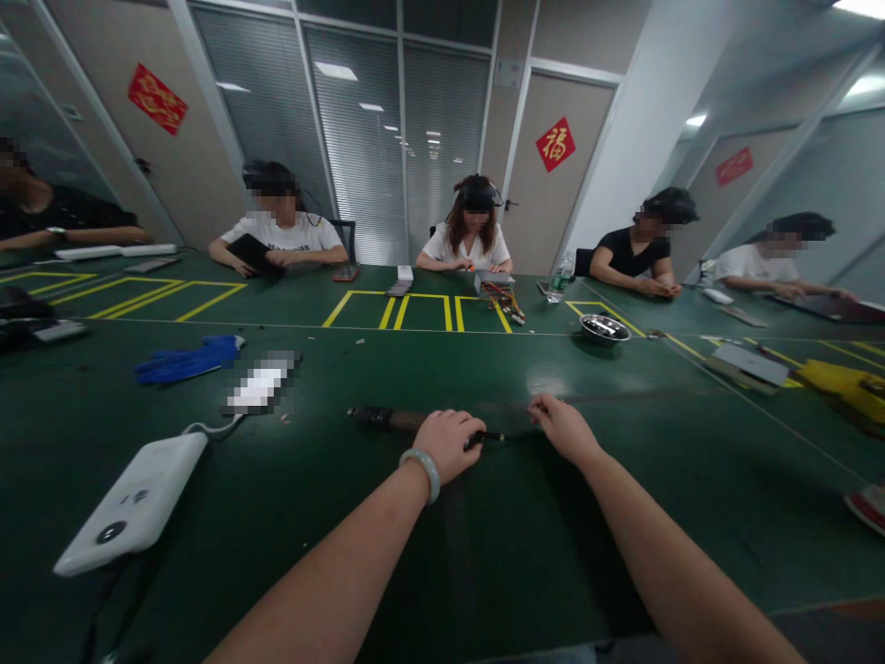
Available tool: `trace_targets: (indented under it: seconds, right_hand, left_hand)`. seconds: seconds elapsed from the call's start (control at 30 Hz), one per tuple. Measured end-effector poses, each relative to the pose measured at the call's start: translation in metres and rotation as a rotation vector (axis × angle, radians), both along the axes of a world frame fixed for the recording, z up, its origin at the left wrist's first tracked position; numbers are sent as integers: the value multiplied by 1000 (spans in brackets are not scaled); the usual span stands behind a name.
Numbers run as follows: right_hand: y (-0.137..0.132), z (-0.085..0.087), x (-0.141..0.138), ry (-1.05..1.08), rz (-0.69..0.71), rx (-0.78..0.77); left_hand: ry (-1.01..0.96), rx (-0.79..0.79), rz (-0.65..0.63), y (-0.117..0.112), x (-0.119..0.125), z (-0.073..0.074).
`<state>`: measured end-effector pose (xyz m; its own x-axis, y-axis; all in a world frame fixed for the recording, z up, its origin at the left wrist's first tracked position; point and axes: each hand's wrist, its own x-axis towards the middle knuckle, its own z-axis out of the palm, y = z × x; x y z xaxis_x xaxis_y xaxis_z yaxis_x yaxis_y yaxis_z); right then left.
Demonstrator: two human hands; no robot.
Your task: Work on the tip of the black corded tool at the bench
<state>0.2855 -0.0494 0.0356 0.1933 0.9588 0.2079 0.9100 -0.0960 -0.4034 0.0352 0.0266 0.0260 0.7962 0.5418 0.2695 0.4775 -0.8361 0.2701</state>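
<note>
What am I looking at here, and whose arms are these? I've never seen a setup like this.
No machine does the handling: the bare arms belong to the person wearing the camera on their head, so this one picture looks forward and down from there. The left hand is curled over a dark rod-shaped tool. The right hand is at the black cord beyond it; whether it grips the cord is unclear. On the green table also lie a blue glove, a white device and a metal bowl. Other people sit opposite.
</note>
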Motion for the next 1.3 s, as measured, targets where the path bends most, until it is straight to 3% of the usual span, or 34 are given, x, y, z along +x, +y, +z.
trace_targets:
  seconds: [0.13, 0.3, 0.43, 0.63, 0.9, 1.0, 1.3]
  right_hand:
    - [-4, 7, -33, 75, -23, -30]
    - [-19, 4, -59, 186, 40, -200]
    - [-23, 3, -55, 244, 11, -288]
    - [-26, 5, -43, 60, -40, -278]
    - [-31, 5, -45, 36, -63, -317]
    - [-30, 5, -44, -7, -39, -284]
    - [-15, -14, -59, -124, 131, 29]
  left_hand:
    - [-25, 24, -15, 2, 3, -2]
    - [-53, 34, -22, 4, 6, -5]
    - [-82, 48, -39, 4, 7, -7]
    - [-87, 58, -58, 3, 12, -8]
    - [-79, 60, -71, 5, 15, -10]
    - [-83, 60, -85, 6, 15, -9]
    - [-69, 50, -107, 8, 14, -10]
